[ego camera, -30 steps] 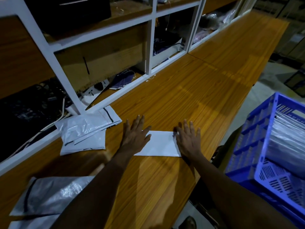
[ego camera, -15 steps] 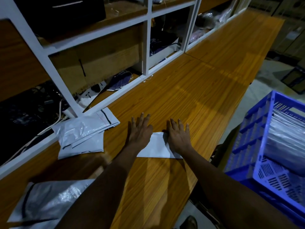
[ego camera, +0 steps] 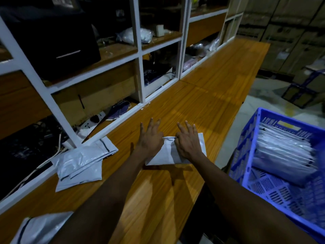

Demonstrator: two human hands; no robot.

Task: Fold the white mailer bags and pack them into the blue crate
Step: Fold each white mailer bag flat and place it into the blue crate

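mailer bag (ego camera: 166, 155) in left hand (ego camera: 150, 142), right hand (ego camera: 189, 146)

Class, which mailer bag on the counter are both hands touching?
The folded bag nearest the blue crate, touched by left hand and right hand; the pile leftward lies untouched.
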